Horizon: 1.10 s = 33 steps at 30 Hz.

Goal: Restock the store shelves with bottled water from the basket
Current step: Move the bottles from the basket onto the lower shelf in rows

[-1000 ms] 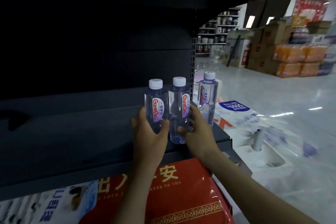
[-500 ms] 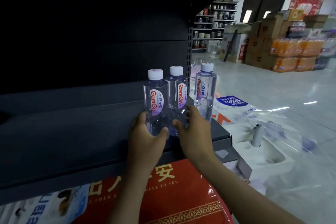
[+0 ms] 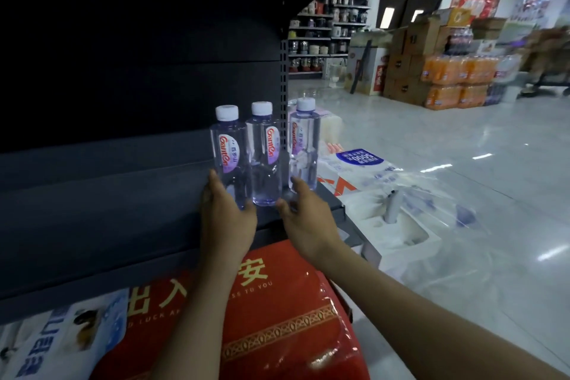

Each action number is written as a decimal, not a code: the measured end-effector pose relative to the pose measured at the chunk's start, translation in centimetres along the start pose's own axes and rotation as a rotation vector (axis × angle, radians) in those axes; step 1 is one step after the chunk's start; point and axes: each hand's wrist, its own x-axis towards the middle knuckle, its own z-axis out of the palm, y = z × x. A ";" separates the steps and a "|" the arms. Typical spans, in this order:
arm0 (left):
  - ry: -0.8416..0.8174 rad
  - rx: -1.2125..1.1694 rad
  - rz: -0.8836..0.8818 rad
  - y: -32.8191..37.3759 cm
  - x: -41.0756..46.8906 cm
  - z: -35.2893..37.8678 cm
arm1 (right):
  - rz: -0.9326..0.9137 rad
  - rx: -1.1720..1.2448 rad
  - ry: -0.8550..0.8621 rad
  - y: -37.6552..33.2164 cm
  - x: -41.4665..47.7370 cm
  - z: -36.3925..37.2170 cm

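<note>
Clear "Ganten" water bottles [image 3: 265, 157], left hand [image 3: 226, 216] fingers clamped on leftmost bottle [image 3: 226, 148], right hand [image 3: 308, 219] fingers apart

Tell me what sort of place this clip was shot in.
Probably a supermarket: a metal display shelf with three water bottles on it, stacked cartons and orange drink packs on the floor, and racks of kitchenware at the back.

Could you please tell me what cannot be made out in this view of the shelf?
The basket: outside the head view's edges.
Base of the left bottle: head view, covered by the left hand.
Foot of the right bottle: head view, partly behind the right hand.
Back of the shelf: head view, too dark.
</note>
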 end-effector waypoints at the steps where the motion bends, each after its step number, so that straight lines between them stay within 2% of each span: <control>1: -0.007 0.034 -0.013 0.7 -1.0 -0.1 | -0.001 -0.038 -0.016 0.1 -1.3 -1.1; 5: -0.072 0.192 0.011 3.2 -6.1 -0.5 | -0.021 -0.288 -0.061 0.9 -6.0 -5.4; 8: -0.147 0.381 0.118 5.0 -10.1 -0.5 | -0.015 -0.424 -0.049 1.2 -10.2 -8.4; 13: -0.327 0.522 0.315 7.2 -19.2 -0.1 | 0.099 -0.552 -0.036 2.0 -18.4 -13.0; 16: -0.495 0.554 0.335 6.1 -25.7 1.2 | 0.206 -0.536 -0.038 4.7 -23.8 -14.7; 20: -0.792 0.577 0.262 4.3 -32.6 4.1 | 0.391 -0.468 -0.029 10.2 -31.1 -15.8; 23: -0.943 0.588 0.159 1.3 -36.3 5.7 | 0.614 -0.419 -0.065 14.8 -36.2 -16.2; 26: -1.008 0.590 -0.041 -3.0 -37.4 6.2 | 0.826 -0.351 -0.063 17.9 -40.3 -16.0; 29: -1.009 0.564 -0.232 -6.3 -37.3 5.7 | 1.041 -0.259 -0.148 19.8 -42.8 -15.5; 33: -0.987 0.559 -0.295 -8.1 -37.6 6.0 | 1.131 -0.154 -0.195 21.4 -43.1 -15.1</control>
